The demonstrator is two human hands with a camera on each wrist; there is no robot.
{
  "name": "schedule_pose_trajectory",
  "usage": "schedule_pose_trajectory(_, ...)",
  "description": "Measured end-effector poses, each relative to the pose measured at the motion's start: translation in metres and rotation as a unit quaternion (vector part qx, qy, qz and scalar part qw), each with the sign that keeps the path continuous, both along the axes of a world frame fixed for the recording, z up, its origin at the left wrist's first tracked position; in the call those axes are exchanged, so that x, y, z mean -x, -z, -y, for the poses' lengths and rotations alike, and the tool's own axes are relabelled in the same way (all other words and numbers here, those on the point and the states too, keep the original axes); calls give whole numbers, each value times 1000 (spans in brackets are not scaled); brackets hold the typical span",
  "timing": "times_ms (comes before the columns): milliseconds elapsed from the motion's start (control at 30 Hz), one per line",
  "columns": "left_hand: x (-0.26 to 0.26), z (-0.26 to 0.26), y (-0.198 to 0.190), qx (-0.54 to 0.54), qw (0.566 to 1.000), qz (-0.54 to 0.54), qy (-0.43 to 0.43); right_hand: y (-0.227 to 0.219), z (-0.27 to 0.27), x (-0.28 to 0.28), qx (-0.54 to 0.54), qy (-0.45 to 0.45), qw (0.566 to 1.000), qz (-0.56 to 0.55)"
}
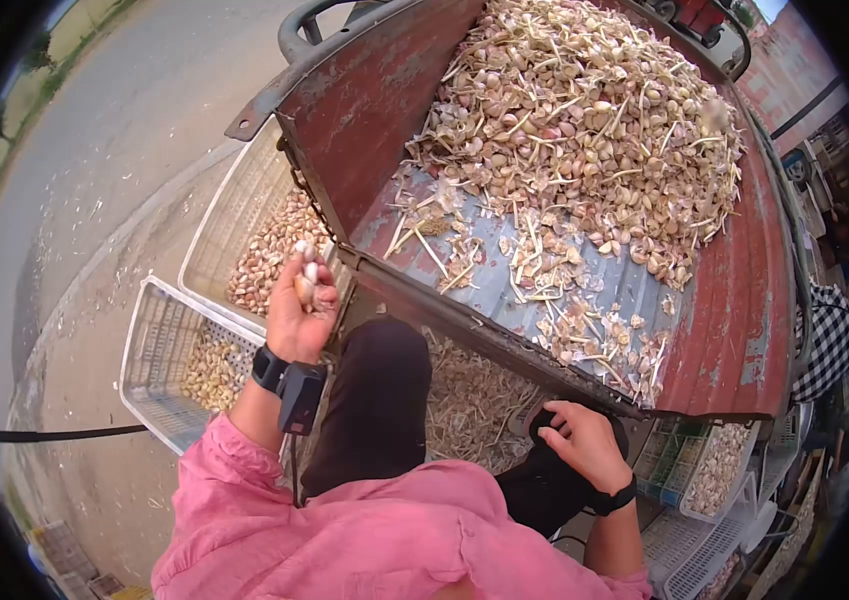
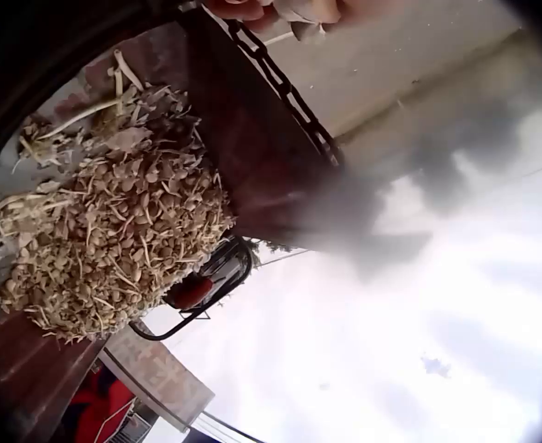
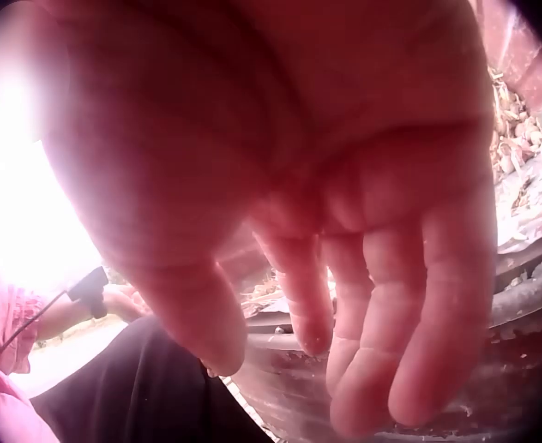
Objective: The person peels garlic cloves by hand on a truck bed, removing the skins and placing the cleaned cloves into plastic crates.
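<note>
My left hand [image 1: 296,322], palm up, holds several garlic cloves [image 1: 305,278] in its curled fingers. It is over the near edge of a pale crate [image 1: 206,262] of loose cloves. At the top edge of the left wrist view, only the fingertips [image 2: 243,9] and part of a clove [image 2: 310,13] show. My right hand [image 1: 584,447] holds nothing and hangs with loosely bent fingers over my right knee. Its palm and relaxed fingers [image 3: 373,369] fill much of the right wrist view. A large heap of garlic cloves [image 1: 584,130] with dry stalks lies in the red metal cart bed [image 1: 744,340].
A second white crate [image 1: 159,345] with fewer cloves sits beside the first. The cart's metal edge [image 1: 474,325] runs before my knees, with a chain [image 1: 309,190] at its left corner. Stalks and skins [image 1: 474,410] litter the ground below. More crates [image 1: 714,470] stand at right.
</note>
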State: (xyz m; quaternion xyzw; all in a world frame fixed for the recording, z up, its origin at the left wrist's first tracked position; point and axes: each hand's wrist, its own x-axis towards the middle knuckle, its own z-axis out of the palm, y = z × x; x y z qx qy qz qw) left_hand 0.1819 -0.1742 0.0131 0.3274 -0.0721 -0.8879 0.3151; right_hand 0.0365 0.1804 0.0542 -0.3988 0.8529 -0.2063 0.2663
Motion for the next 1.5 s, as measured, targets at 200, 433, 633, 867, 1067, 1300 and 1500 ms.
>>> schedule_pose_trajectory(200,-36,125,29,-56,964,237,-106,-8,-5,-4,48,7,999,-11)
schedule_pose_trajectory(433,54,4,-25,15,997,-61,45,-53,3,41,117,140,982,40)
schedule_pose_trajectory(633,156,-75,-40,38,982,-106,150,-35,46,125,146,234,959,61)
schedule_pose_trajectory(867,213,-102,0,23,976,-29,213,54,114,190,-8,168,981,-92)
schedule_pose_trajectory(1067,219,-104,17,83,967,7,240,44,98,171,91,132,986,-41)
schedule_pose_trajectory(1300,199,-156,2,-50,930,-59,360,-18,91,119,193,114,974,-22)
schedule_pose_trajectory(1500,205,-110,31,-35,972,-50,226,-6,110,158,96,122,985,-80)
